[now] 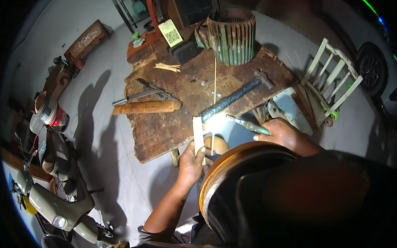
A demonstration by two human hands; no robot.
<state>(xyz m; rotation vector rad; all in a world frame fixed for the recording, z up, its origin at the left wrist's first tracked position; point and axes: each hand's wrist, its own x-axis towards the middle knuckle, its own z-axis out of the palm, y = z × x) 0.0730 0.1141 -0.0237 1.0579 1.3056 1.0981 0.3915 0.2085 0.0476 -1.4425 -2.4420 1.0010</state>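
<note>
My left hand (190, 166) is closed around a pale flat strip of wood or bamboo (198, 135), which stands up at the table's near edge. A thinner pale strip (213, 143) shows beside its fingers. My right hand (281, 133) grips a slim tool (249, 125) with a green and dark handle; its narrow end points left toward the strip, and its exact kind is unclear. Bright glare between the hands hides detail. Just beyond them lies a hammer (232, 98) with a black-wrapped handle, its head at the far right.
On the worn wooden table (164, 134) are a wooden block (147, 107), metal tools (151, 91), small pale sticks (168, 67), a code card (171, 34) and a rusty green ribbed cylinder (231, 37). A pale chair (330, 75) stands right; a scooter (59, 207) stands left.
</note>
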